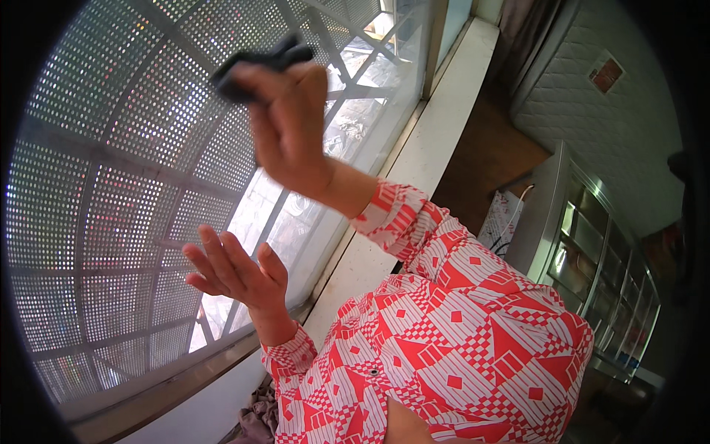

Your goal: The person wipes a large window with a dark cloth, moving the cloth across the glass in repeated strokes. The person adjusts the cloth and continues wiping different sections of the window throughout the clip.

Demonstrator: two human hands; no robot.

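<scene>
My right hand [291, 125] is raised before the window, its fingers closed around a small black object [260, 69]. Motion blurs that object, and I cannot tell if it is a bunched cloth or a tool. Lower down, my left hand [236, 272] is held up with the fingers spread and nothing in it. Both hands are in front of the window glass [333, 222]; whether either one touches it is unclear. Behind the glass stands a perforated metal screen [138, 122] on a frame of bars.
A pale window sill [449, 119] runs beneath my right forearm. On the right are a metal-framed glass cabinet [588, 250] and a quilted white panel [560, 100] with a small red-and-white label. Brown fabric [260, 413] lies at the bottom, and a dark curtain [516, 39] hangs at the top.
</scene>
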